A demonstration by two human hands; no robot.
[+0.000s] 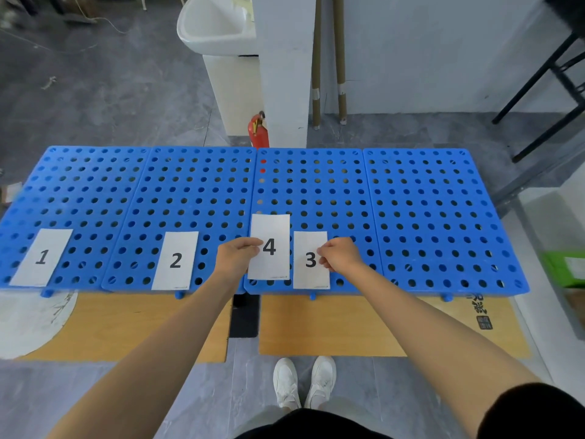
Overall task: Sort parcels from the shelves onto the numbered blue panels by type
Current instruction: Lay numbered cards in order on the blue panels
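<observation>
Four perforated blue panels [316, 188] lie side by side on the floor in front of me. A white card marked 1 [42, 257] lies on the far-left panel and a card marked 2 [176, 260] on the second. My left hand [235, 255] pinches the left edge of the card marked 4 [270, 247], held over the third panel's left part. My right hand [340, 255] pinches the right edge of the card marked 3 [311, 260], which lies on the third panel. The fourth panel [437, 217] carries no card. No parcels are in view.
Two wooden boards [335, 324] lie on the floor under the panels' near edge. A red fire extinguisher [259, 131] stands behind the panels beside a white pillar [285, 74]. A green box [565, 269] sits at the right, black frame legs [544, 99] at back right. My white shoes [304, 381] stand below.
</observation>
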